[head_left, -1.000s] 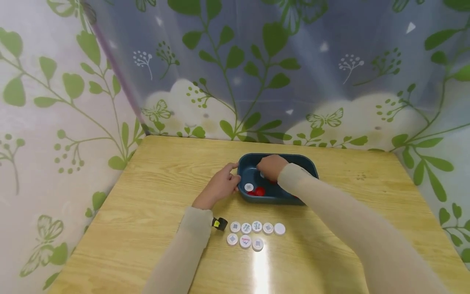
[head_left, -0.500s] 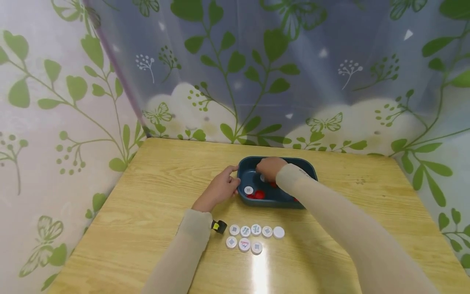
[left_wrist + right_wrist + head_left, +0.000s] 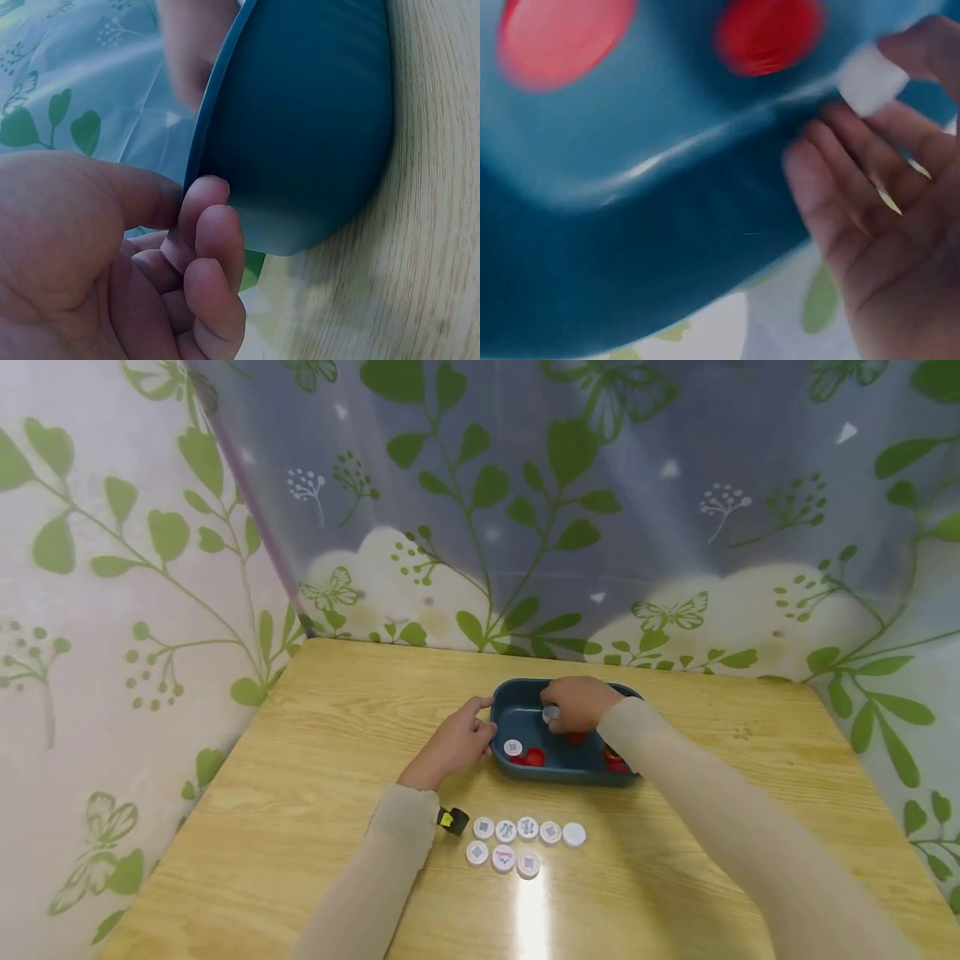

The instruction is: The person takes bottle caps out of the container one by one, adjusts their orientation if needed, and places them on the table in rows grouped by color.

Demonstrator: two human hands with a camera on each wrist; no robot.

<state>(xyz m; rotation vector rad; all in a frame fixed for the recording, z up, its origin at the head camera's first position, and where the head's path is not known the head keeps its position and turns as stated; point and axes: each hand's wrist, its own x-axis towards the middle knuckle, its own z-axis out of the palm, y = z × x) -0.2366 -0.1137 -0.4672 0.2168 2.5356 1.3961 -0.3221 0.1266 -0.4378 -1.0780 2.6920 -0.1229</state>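
Observation:
A dark blue tub (image 3: 558, 774) stands on the table. My left hand (image 3: 455, 741) pinches its left rim between thumb and fingers; the left wrist view shows the fingertips (image 3: 219, 225) against the outer wall. Inside the tub, my right hand (image 3: 581, 703) holds a white bottle cap (image 3: 870, 79) between thumb and fingers, its side turned to the head camera. Another white cap (image 3: 513, 747) with a printed square lies at the tub's left end, beside a red cap (image 3: 535, 757). More red caps (image 3: 615, 760) show at the right end, partly hidden by my right sleeve.
In front of the tub, several white caps lie in two rows, among them a plain one (image 3: 573, 835) and one with a pink print (image 3: 503, 858). A black strap piece (image 3: 453, 820) sits at my left wrist. Leaf-patterned cloth (image 3: 480, 527) hangs behind the wooden table (image 3: 337, 718).
My right hand has shifted right and up inside the tub, and the white cap now shows in its fingers. My left hand stays on the rim.

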